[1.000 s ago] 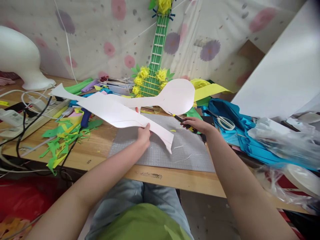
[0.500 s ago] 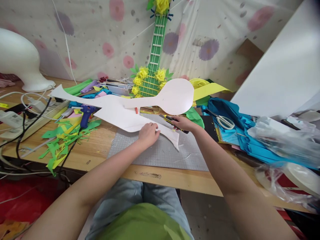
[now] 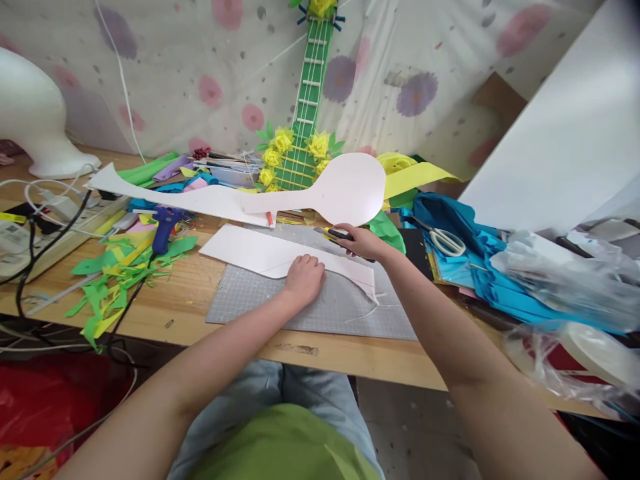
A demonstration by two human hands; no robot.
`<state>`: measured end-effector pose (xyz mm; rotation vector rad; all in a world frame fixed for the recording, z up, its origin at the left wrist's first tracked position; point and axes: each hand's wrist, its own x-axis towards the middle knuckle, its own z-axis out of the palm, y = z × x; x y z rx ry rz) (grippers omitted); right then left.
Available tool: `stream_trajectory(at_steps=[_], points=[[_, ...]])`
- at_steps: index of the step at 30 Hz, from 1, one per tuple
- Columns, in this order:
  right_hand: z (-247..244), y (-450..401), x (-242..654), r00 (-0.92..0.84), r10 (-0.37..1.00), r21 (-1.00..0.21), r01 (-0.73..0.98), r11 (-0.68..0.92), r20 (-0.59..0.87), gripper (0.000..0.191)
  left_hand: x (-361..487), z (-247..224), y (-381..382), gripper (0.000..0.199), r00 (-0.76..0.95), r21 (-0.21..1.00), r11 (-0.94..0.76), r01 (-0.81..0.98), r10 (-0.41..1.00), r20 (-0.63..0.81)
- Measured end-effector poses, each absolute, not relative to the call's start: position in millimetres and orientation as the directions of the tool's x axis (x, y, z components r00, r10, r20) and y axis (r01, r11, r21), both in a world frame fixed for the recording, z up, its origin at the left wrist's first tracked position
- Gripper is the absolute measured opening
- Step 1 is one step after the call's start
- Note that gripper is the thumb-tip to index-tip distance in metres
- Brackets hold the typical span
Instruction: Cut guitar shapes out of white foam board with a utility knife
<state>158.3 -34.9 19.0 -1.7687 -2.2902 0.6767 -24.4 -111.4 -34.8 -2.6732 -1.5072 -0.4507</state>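
Observation:
My left hand rests on a long white board piece, fingers bent and pressed on its surface. That piece lies over a grey cutting mat, its right end tapering to a curved point. In my right hand is a black and yellow utility knife, its tip toward the left above the piece's upper edge. Behind lie another white board piece and a white guitar-shaped cutout, which overlaps it. A small red object sits near their overlap.
A green paper guitar with yellow flowers stands at the back. A blue glue gun and green scraps lie left, with cables beyond. White-handled scissors rest on blue material at right.
The long white piece under my left hand has shifted right and toward me, and a gap now separates it from the board behind. My left hand has moved slightly right.

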Motion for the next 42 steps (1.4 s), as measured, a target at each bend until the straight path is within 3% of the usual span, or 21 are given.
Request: stream_trajectory(at_steps=[7, 13, 18, 26, 37, 42], points=[[17.4, -36.0, 159.9, -0.312, 0.934, -0.437, 0.874, 0.211, -0.173, 0.050, -55.4, -42.1, -99.7, 0.017, 0.400, 0.118, -0.459, 0.880, 0.853, 0.336], [24.5, -37.5, 147.7, -0.401, 0.884, -0.391, 0.874, 0.290, -0.242, 0.049, -61.6, -53.0, -94.2, 0.034, 0.433, 0.238, -0.537, 0.809, 0.819, 0.376], [28.8, -37.9, 138.3, -0.416, 0.876, -0.272, 0.896, 0.350, -0.245, 0.047, -67.2, -53.6, -90.2, 0.034, 0.380, 0.275, -0.472, 0.837, 0.865, 0.328], [32.9, -36.2, 104.4, -0.549, 0.815, -0.145, 0.836, 0.530, -0.185, 0.044, -61.6, -49.5, -92.1, 0.026, 0.365, 0.244, -0.500, 0.831, 0.820, 0.440], [46.2, -17.0, 74.9, -0.566, 0.789, -0.014, 0.815, 0.580, -0.240, 0.046, -62.8, -52.3, -90.0, 0.026, 0.336, 0.292, -0.446, 0.846, 0.872, 0.357], [45.4, -17.8, 66.8, -0.572, 0.782, -0.024, 0.810, 0.585, -0.247, 0.044, -64.1, -51.7, -89.6, 0.025, 0.335, 0.301, -0.444, 0.844, 0.874, 0.351]])
